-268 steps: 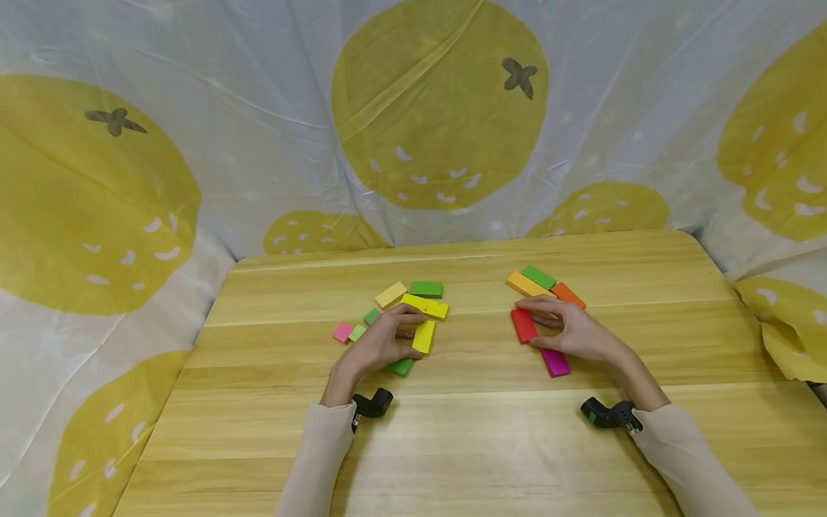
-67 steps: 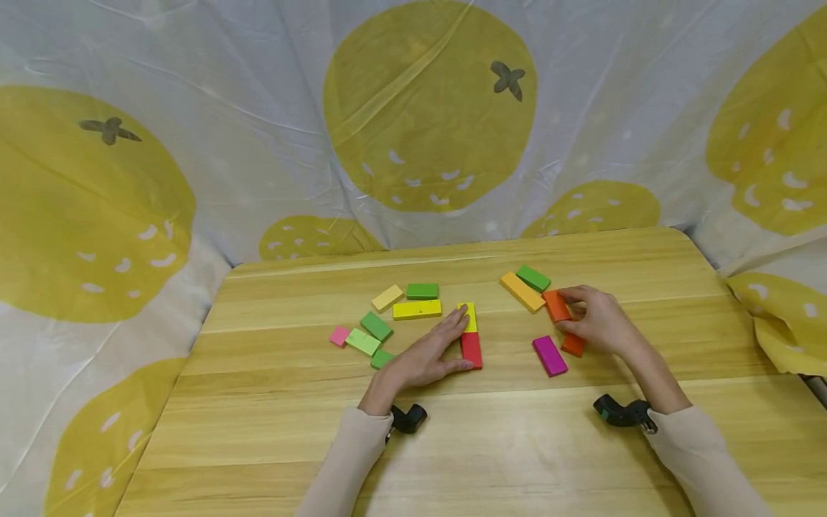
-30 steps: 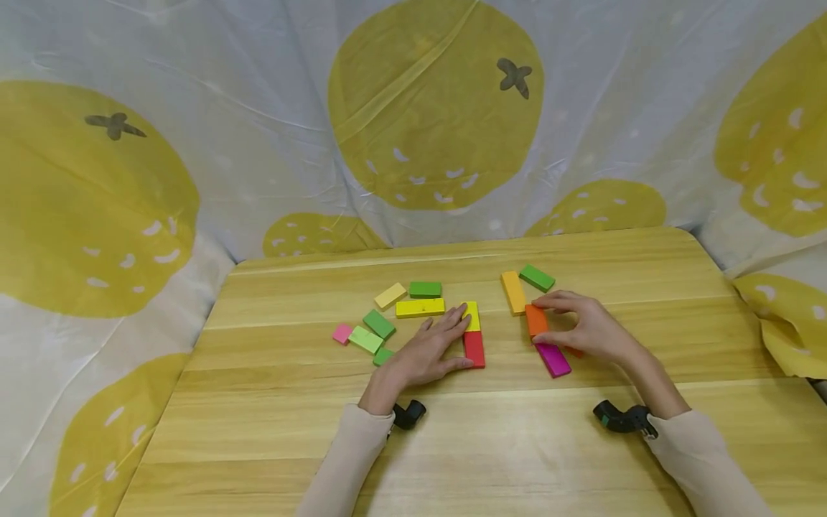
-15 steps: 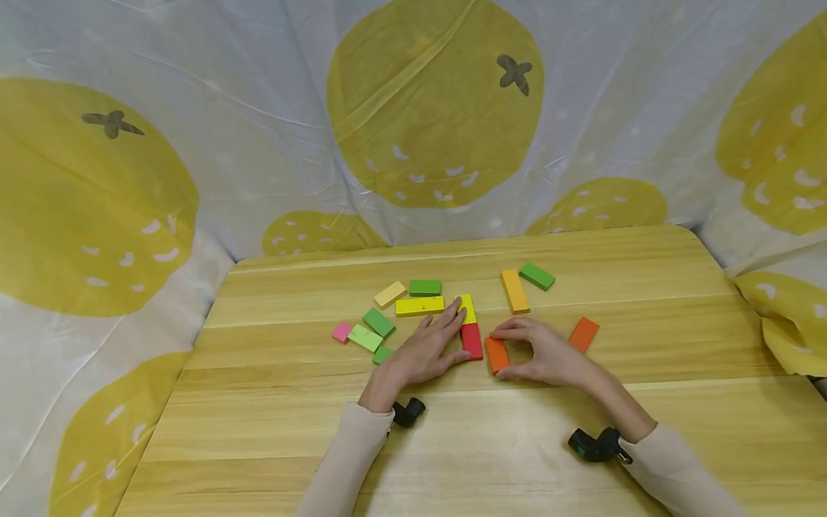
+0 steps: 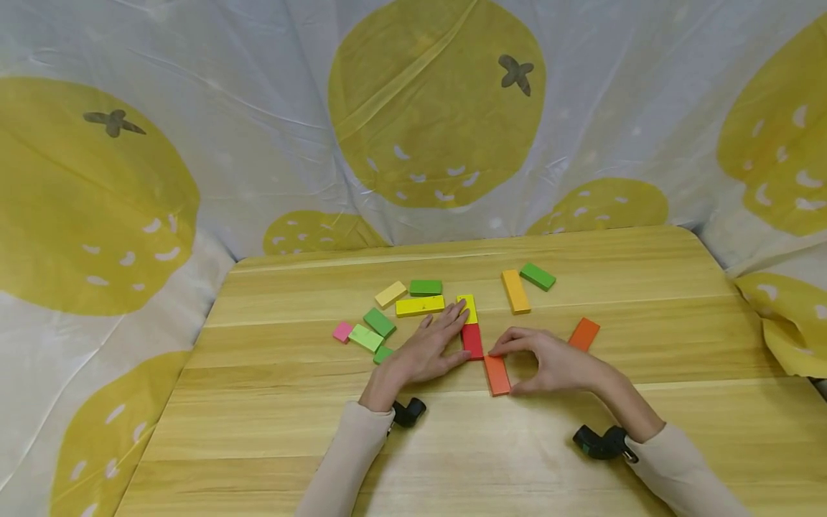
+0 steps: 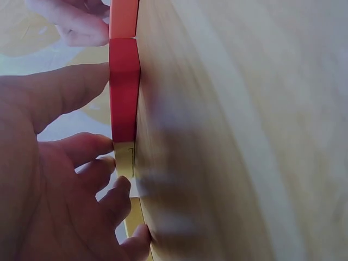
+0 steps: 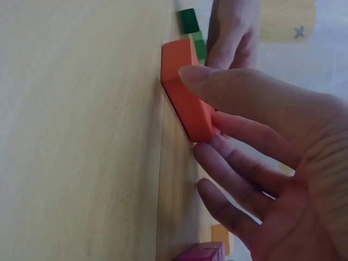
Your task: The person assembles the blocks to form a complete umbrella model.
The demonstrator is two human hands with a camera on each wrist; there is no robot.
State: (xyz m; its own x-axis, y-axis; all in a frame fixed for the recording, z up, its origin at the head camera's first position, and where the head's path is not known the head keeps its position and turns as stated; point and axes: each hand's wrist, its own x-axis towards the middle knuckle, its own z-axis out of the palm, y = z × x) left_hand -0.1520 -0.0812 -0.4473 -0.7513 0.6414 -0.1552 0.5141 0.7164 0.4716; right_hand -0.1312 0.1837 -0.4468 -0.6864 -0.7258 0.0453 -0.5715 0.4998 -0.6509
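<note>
- Fingers of the right hand (image 5: 557, 363), thumb included, grasping the orange block (image 5: 497, 376); tips at its edges; block on or just over the wooden table (image 5: 517, 463), cannot tell which;
- Fingers of the left hand (image 5: 428, 350) loosely extended, clenched on nothing; thumb touches the red block (image 5: 472, 342); others lie against the short yellow block (image 5: 472, 311), which meets the red one end to end;
- Orange block sits just past the red block's near end, offset to the right; their corners are close, touching or barely apart, cannot tell;
- Step in hand, as I judge it: adding a third block to the row while the left hand steadies the first two;
- Next move probably calls for a small leftward slide and slight turn, squaring end to end; then a gentle release;
- Outward, right: second orange block (image 5: 584, 334); light orange block (image 5: 515, 292); purple block (image 7: 200, 254), right wrist view;
- Outward, left: long yellow block (image 5: 420, 306); light green block (image 5: 366, 338); pink block (image 5: 343, 332)
</note>
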